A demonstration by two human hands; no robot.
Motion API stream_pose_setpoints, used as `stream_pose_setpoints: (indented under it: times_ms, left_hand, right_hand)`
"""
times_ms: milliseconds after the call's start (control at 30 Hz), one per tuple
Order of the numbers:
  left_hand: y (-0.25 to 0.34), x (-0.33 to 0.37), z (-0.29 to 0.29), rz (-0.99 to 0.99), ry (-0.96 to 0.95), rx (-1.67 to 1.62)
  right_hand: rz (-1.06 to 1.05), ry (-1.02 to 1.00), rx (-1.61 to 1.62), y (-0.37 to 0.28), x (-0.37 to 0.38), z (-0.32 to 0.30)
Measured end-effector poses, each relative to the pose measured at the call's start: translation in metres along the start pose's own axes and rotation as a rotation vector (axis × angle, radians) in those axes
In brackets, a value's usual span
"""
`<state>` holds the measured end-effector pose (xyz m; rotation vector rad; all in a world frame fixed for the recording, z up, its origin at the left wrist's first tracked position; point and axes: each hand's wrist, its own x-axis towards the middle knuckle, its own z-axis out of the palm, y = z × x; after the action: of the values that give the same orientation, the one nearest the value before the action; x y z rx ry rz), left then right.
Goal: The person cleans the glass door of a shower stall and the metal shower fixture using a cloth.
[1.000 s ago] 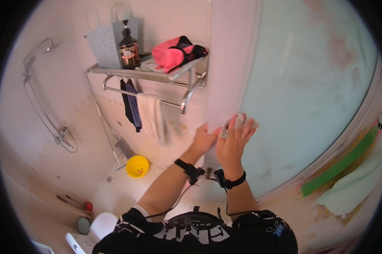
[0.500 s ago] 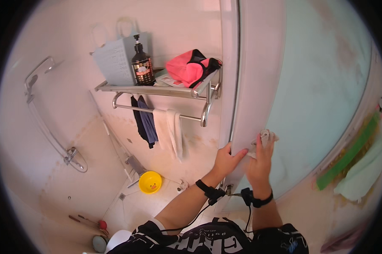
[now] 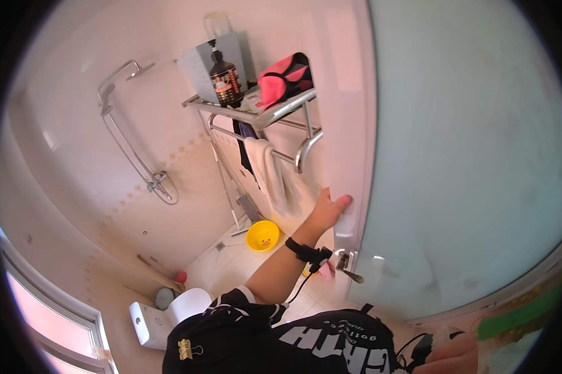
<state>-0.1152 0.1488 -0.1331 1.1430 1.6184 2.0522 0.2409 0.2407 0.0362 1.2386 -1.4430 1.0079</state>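
Note:
My left hand (image 3: 328,210) is wrapped round the edge of a door (image 3: 357,187) with a pale frame and a frosted blue-green glass panel (image 3: 461,149). Its thumb rests on the near face, while the other fingers are mostly hidden behind the edge. Below that hand, a metal lever handle (image 3: 349,267) sticks out from the frame. My right hand (image 3: 455,356) is low at the bottom right, close to my body and away from the glass. Its fingers are partly out of sight and blurred, so whatever it holds cannot be made out.
A metal rack (image 3: 262,118) holds a black pump bottle (image 3: 226,81), a light blue bag (image 3: 197,65) and a pink-and-black pouch (image 3: 281,81). A white towel (image 3: 271,171) hangs below. A yellow basin (image 3: 262,237), a mop (image 3: 234,193) and a toilet (image 3: 153,324) stand on the left.
My right hand has left the door with its crumpled whitish cloth and dropped to the lower right. My left hand stays on the door edge. The view has shifted, showing the toilet and window.

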Motion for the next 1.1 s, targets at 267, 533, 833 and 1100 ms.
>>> stream_pose_setpoints:
  times_ms: [267, 533, 833, 1100]
  left_hand:
    - [-0.026, 0.033, 0.022, 0.071, 0.123, -0.113]
    - [-0.019, 0.026, 0.017, 0.129, 0.095, -0.212]
    - [-0.011, -0.002, 0.003, 0.050, 0.077, -0.010]
    - [0.009, -0.030, 0.007, 0.033, -0.010, -0.042]
  right_hand:
    - [0.000, 0.029, -0.030, -0.017, -0.017, -0.059]
    - [0.013, 0.025, -0.109, -0.033, -0.023, -0.076]
    - [0.193, -0.153, -0.052, -0.030, -0.018, -0.035]
    - [0.415, 0.422, 0.172, 0.004, -0.059, -0.003]
